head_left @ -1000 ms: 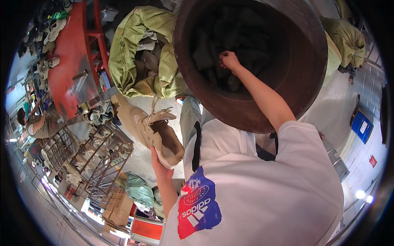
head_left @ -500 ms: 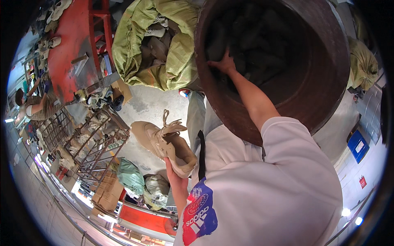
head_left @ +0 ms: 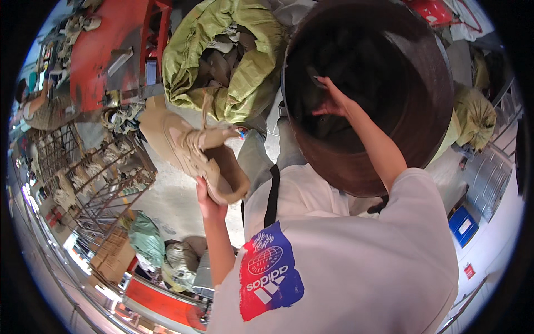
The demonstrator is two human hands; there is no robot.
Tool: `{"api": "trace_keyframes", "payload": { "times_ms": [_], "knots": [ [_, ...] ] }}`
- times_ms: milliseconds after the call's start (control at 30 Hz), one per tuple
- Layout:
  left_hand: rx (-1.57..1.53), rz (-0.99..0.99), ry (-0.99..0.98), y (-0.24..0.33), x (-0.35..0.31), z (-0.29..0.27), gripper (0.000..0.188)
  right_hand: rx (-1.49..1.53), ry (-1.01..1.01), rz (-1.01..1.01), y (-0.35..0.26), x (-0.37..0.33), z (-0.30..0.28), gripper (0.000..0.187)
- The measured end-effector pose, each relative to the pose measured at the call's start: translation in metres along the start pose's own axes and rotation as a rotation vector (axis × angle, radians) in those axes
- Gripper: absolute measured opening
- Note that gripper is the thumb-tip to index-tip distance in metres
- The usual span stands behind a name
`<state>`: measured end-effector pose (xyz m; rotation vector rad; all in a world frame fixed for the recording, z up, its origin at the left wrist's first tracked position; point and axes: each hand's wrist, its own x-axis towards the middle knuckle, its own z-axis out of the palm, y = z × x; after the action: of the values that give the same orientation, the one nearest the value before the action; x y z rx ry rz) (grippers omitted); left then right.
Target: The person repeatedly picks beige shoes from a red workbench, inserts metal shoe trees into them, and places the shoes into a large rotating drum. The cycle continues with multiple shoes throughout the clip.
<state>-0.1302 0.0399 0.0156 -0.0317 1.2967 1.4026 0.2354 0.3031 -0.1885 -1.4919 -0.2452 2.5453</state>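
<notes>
My left hand point(head_left: 212, 205) grips a tan lace-up shoe point(head_left: 183, 146) by its heel end, toe pointing up and left. The shoe's laces stand up loosely over its opening. Inside a big dark brown drum point(head_left: 425, 106) is my right hand point(head_left: 335, 103), its thumb and fingers spread apart. A dark grey piece point(head_left: 315, 77) is near its fingertips; I cannot make out its kind. Dark shapes lie deeper in the drum, too shadowed to tell.
A yellow-green woven sack point(head_left: 183, 67) of shoe-like pieces stands left of the drum. Metal racks with shoes point(head_left: 92, 172) are at the left, below a red table point(head_left: 97, 61). A tied sack point(head_left: 475, 117) and a blue container point(head_left: 463, 225) are at the right.
The shoe and my left hand have moved up and to the left. My right hand has shifted within the drum, fingers still spread. The whole view has shifted a little.
</notes>
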Motion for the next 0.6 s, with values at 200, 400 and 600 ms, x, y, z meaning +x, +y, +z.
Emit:
{"api": "trace_keyframes", "payload": {
  "times_ms": [200,400,600],
  "knots": [
    [-0.061,0.056,-0.133,0.010,0.052,0.024,0.067,0.003,-0.078,-0.143,0.028,-0.161,0.042,0.080],
    [0.029,0.053,-0.280,0.017,0.098,0.051,0.058,-0.010,-0.106,-0.290,0.071,-0.293,0.049,0.085],
    [-0.052,0.060,-0.542,0.055,0.108,0.062,0.064,0.009,-0.333,-0.190,0.090,-0.321,0.135,0.087]
  ]
}}
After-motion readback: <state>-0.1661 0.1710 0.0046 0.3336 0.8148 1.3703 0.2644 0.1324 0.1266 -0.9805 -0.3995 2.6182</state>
